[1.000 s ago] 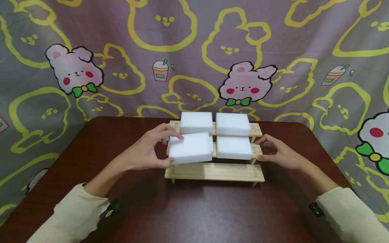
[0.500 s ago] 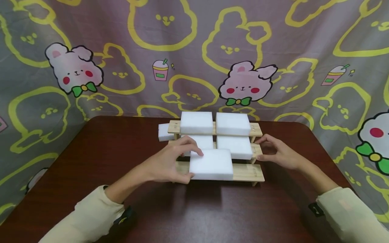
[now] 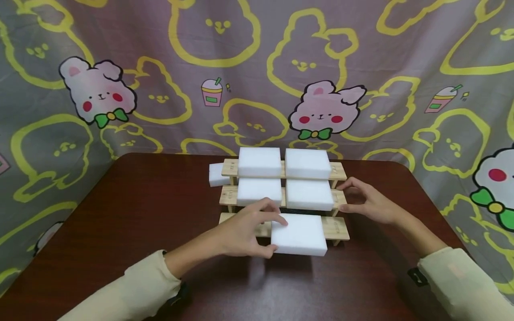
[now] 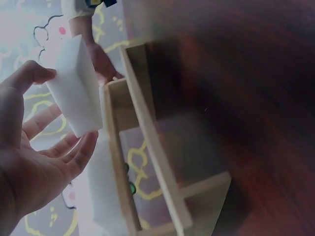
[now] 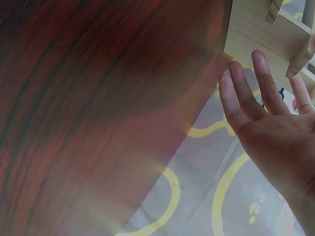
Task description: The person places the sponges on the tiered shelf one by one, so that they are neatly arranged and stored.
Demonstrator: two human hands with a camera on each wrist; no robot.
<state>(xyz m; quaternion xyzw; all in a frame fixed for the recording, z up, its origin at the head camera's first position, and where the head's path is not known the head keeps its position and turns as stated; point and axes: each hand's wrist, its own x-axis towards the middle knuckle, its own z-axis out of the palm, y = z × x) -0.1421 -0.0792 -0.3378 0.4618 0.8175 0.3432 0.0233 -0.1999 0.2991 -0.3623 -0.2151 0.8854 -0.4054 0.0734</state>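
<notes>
My left hand (image 3: 246, 229) pinches a white foam block (image 3: 299, 234) by its left end, thumb at the front edge and a finger on top. The block overlaps the lowest step of a three-tier wooden stand (image 3: 337, 228) in the head view. In the left wrist view the same foam block (image 4: 74, 86) is tilted between thumb and fingers, above the stand's boards. At the stand's right end is my right hand (image 3: 371, 205), its fingertips by the middle step. The right wrist view shows that hand (image 5: 275, 118) with several fingers extended, close to the wood.
Two foam blocks, left (image 3: 259, 162) and right (image 3: 307, 163), sit on the top step. Two more, left (image 3: 259, 191) and right (image 3: 309, 195), lie on the middle step. Another block (image 3: 217, 174) shows behind the stand's left end. A patterned curtain (image 3: 249, 80) hangs behind the dark table (image 3: 160, 191).
My left hand has carried the foam block rightward and toward the front, from over the middle step's left side to the lowest step. The right hand has stayed in place.
</notes>
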